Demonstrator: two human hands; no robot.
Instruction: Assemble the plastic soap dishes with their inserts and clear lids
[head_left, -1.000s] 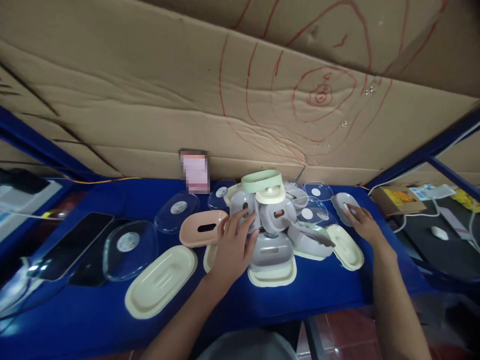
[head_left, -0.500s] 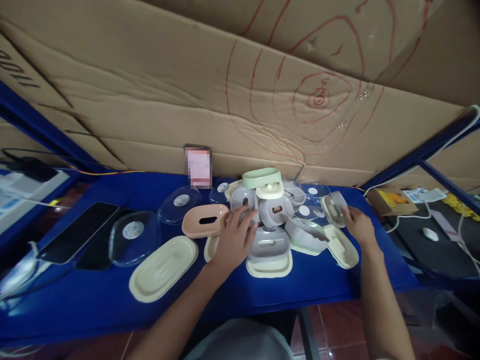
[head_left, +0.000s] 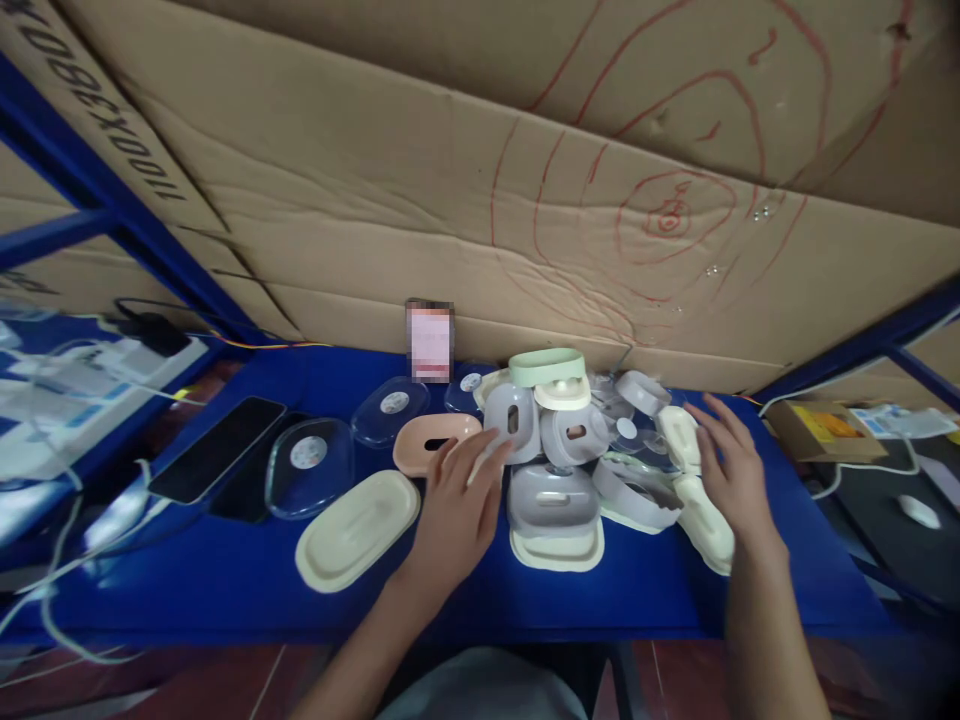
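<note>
A heap of plastic soap-dish parts (head_left: 570,440) in grey, cream, green and clear lies on the blue table (head_left: 225,580). My left hand (head_left: 455,510) rests flat with fingers spread on the left side of the heap, beside a pink tray (head_left: 427,442) and a grey tray (head_left: 512,420). My right hand (head_left: 733,470) is open with fingers stretched, at the right edge of the heap next to a cream piece (head_left: 679,435). It holds nothing. A grey tray on a cream base (head_left: 556,512) sits between the hands.
A cream base (head_left: 356,515), clear lids (head_left: 309,466) and a black phone (head_left: 217,448) lie to the left. A small stand-up card (head_left: 430,340) leans on the cardboard wall (head_left: 450,200) behind. Cables and boxes are on both side shelves.
My right hand let go of the grey piece it lifted from the far right and now hovers open by the heap. The left hand stayed on the heap. The view shifted.
</note>
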